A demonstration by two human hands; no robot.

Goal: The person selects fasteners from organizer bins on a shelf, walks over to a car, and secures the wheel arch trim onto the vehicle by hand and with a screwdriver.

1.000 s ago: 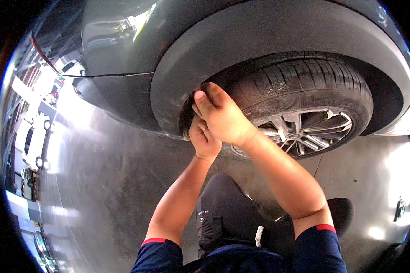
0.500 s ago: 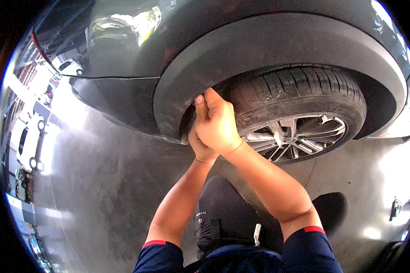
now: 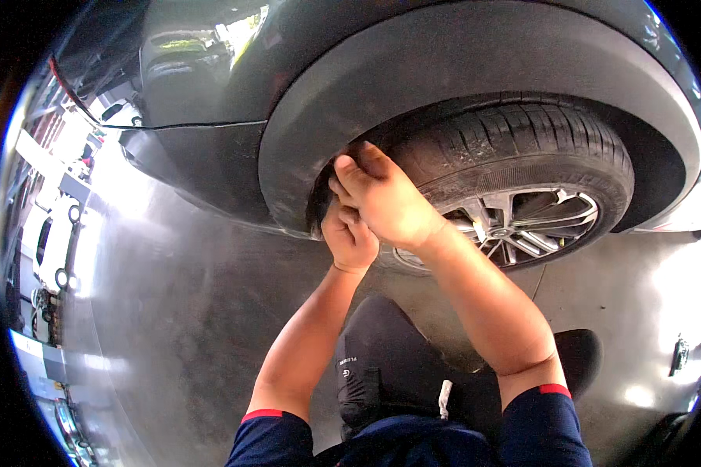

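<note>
Both my hands are at the left edge of the wheel arch, beside the tyre (image 3: pixel 483 167) of a dark grey car. My right hand (image 3: pixel 397 202) is higher, its fingers bent in at the inner edge of the arch trim (image 3: pixel 304 140). My left hand (image 3: pixel 352 240) is curled closed just below it, against the lower end of the trim, and the two hands touch or overlap. Whatever lies between the fingers of either hand is hidden. The spoked alloy wheel (image 3: pixel 502 229) is just right of my right forearm.
The car's bumper (image 3: pixel 195 171) extends left from the arch. My bent knees in dark trousers (image 3: pixel 385 350) are below my arms on the smooth grey floor (image 3: pixel 187 327). Farther left stands a white car (image 3: pixel 51 245).
My right hand has shifted slightly right and turned, its fingers spreading a little. More of my curled left hand shows below it. The view has moved slightly.
</note>
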